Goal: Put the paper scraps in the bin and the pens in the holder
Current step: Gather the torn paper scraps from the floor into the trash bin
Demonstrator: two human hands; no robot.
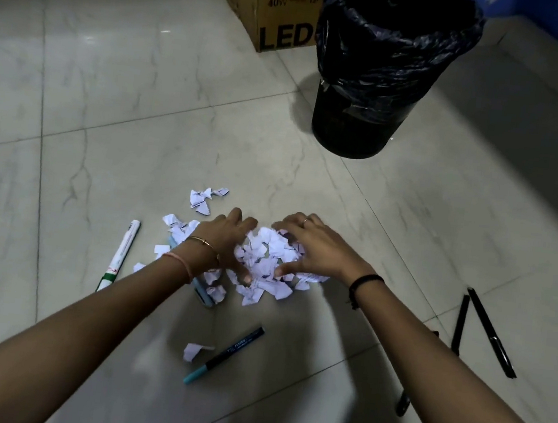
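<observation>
A heap of torn white paper scraps (265, 258) lies on the tiled floor. My left hand (226, 240) and my right hand (315, 249) cup it from either side, fingers spread and touching the paper. More scraps lie apart: a small cluster (205, 198) beyond my left hand and one piece (194, 350) nearer me. Pens lie around: a white marker (119, 256) at the left, a light blue pen (202, 291) partly under my left wrist, a black pen with a teal cap (224, 355), and two black pens (488, 331) at the right. A black bin (380, 84) lined with a black bag stands beyond. No holder is in view.
A cardboard box (275, 7) printed "LED" stands behind the bin on its left. Another dark pen (403, 405) shows beside my right forearm. A blue wall runs along the far right.
</observation>
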